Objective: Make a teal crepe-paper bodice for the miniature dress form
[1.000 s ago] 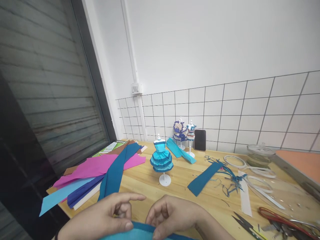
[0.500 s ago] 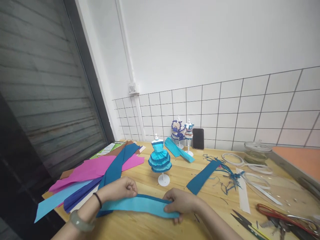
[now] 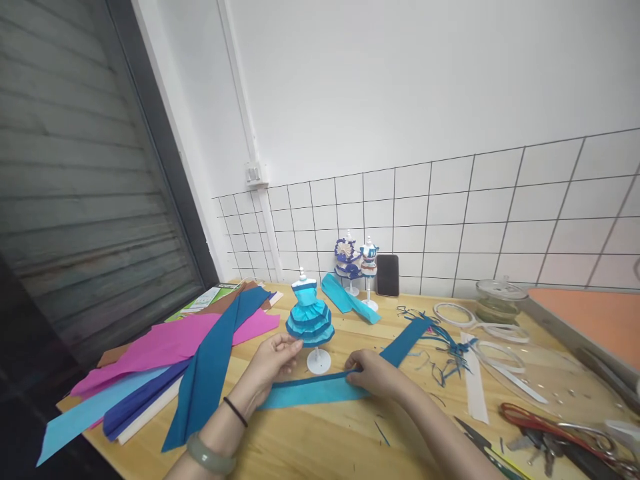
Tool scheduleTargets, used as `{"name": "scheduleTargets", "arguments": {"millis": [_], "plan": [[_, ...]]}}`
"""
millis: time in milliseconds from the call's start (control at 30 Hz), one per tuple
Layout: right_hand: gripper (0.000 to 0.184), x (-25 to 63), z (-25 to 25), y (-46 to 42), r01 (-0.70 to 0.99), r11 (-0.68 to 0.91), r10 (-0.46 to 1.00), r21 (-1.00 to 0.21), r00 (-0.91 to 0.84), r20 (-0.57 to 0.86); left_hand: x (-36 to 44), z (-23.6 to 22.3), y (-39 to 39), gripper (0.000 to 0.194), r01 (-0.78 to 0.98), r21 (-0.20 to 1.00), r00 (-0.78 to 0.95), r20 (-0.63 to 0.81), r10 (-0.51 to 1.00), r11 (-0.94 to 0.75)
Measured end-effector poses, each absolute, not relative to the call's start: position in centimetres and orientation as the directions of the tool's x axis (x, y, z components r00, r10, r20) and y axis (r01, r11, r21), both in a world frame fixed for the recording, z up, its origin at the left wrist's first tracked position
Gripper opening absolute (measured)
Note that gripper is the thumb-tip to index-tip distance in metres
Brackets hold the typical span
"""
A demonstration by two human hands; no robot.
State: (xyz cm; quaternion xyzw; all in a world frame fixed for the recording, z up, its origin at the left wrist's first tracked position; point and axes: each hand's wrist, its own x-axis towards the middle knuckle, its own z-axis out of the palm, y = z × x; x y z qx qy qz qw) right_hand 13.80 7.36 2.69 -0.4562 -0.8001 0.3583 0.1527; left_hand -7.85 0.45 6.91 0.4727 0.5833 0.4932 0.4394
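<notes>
A light-blue crepe paper strip with a dark-blue upper edge lies crosswise on the near part of the table. My right hand pinches it near its right end, thumb in front. Its left end runs behind my left wrist. My left hand has loosely curved fingers and is raised to the hem of a small blue tiered paper dress. Whether the fingertips touch the hem I cannot tell. The dress is on a white mini dress form with a round base.
Pink paper and a dark-blue strip lie at the left. Behind stand two smaller dressed forms and a phone. Blue scraps, a glass teapot, scissors and red-handled scissors are at the right.
My left hand has let go of the strip's upper edge and moved up and right to the skirt. The strip and my right hand have moved away from me, nearer the dress form.
</notes>
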Motion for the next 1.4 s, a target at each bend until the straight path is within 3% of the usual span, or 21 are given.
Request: {"name": "scheduleTargets", "arguments": {"millis": [167,367,767,1133,1400], "plan": [[0.030,13.0,2.8,6.7,0.579,0.429,0.825,-0.693,-0.564,0.039,-6.0,6.9,0.7,0.033,-0.171,0.982,-0.160,-0.109,0.981,0.081],[0.031,12.9,2.5,6.9,0.577,0.474,0.829,-0.665,-0.547,0.116,-5.8,6.5,1.0,0.026,-0.353,0.933,-0.158,-0.128,0.979,0.065],[0.034,12.9,2.7,6.7,0.578,0.482,0.832,-0.659,-0.538,0.136,-6.0,5.2,1.0,0.005,-0.599,0.794,-0.117,-0.219,0.969,0.107],[0.036,13.0,3.5,6.5,0.563,0.488,0.831,-0.667,-0.535,0.156,-5.4,5.4,1.4,0.010,-0.774,0.603,-0.019,-0.330,0.944,0.195],[0.036,13.1,3.7,6.4,0.563,0.486,0.831,-0.669,-0.534,0.154,-4.6,4.8,1.6,0.009,-0.769,0.606,-0.030,-0.353,0.935,0.204]]}}
